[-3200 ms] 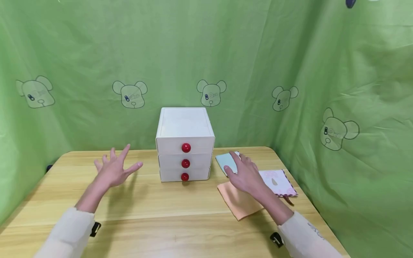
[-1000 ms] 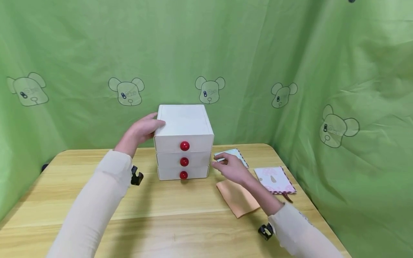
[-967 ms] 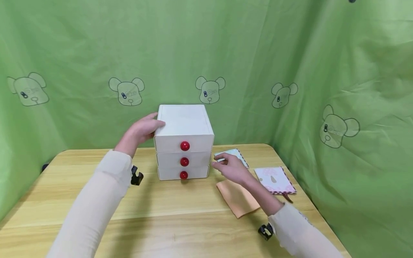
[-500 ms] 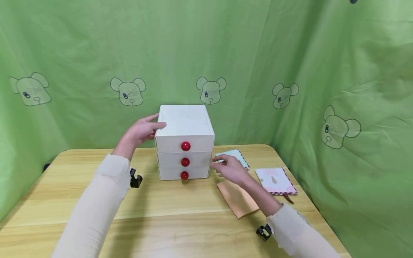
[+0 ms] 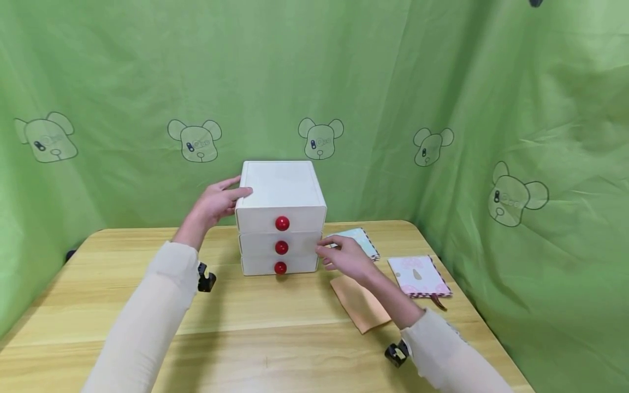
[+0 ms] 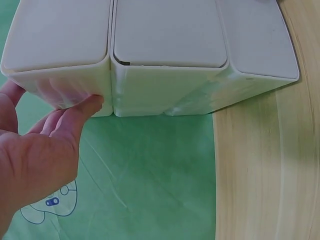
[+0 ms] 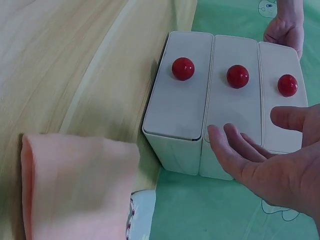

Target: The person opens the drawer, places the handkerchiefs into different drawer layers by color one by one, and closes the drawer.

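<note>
A person sits at a wooden table [image 5: 147,305] against a green cloth backdrop [image 5: 123,71] printed with bear heads. A small white chest [image 5: 281,188] of three drawers stands at the back middle of the table. Each drawer has a round red knob: top knob [image 5: 282,223], middle knob [image 5: 281,248], bottom knob [image 5: 280,268]. All three drawers are pushed in.

The left hand [image 5: 216,201] rests against the chest's upper left edge, with straight fingers laid on the top drawer's side and the thumb near the top corner. It grips nothing. In the left wrist view, the fingertips [image 6: 90,106] touch the chest's corner.

The right hand [image 5: 346,258] hovers just beside the chest's right side, level with the middle drawer. Its fingers are loosely spread and slightly bent, and it holds nothing. In the right wrist view, the palm faces the drawer fronts without touching a knob.

To the right of the chest lie three folded cloths: a pale blue one [image 5: 361,241] just behind the right hand, an orange one [image 5: 361,305] under the forearm, and a pink patterned one [image 5: 419,275] near the table's right edge.
</note>
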